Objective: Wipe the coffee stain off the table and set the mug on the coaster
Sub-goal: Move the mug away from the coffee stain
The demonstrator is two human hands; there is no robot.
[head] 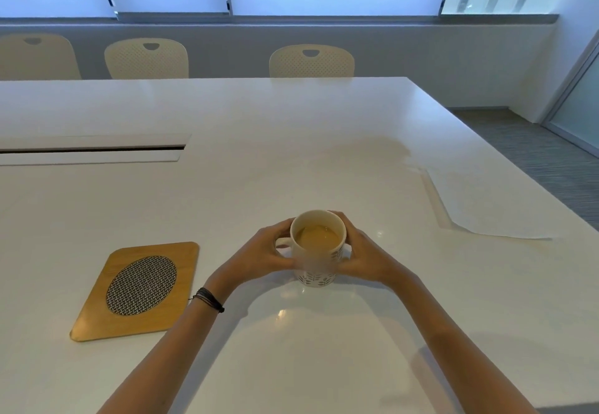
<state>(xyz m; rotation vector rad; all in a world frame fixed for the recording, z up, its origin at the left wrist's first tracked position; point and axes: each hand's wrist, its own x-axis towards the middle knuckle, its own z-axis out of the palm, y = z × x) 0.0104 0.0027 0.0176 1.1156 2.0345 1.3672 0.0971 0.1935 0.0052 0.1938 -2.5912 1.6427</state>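
A white mug [316, 269] with a dark leaf pattern, filled with milky coffee, stands on the white table [291, 141] near its front middle. My left hand [262, 256] wraps its left side by the handle, and my right hand [359, 256] cups its right side. A wooden coaster [97, 310] with a woven oval inset lies flat to the left of the mug, apart from it. A faint pale coffee stain [366, 151] spreads on the table beyond the mug, to the right. A white paper towel [479, 203] lies flat near the table's right edge.
A long cable slot [94, 149] with a raised lid runs across the table's left side. Three cream chairs [311, 62] stand behind the far edge, below the windows. The table's right edge drops to grey carpet [544, 154].
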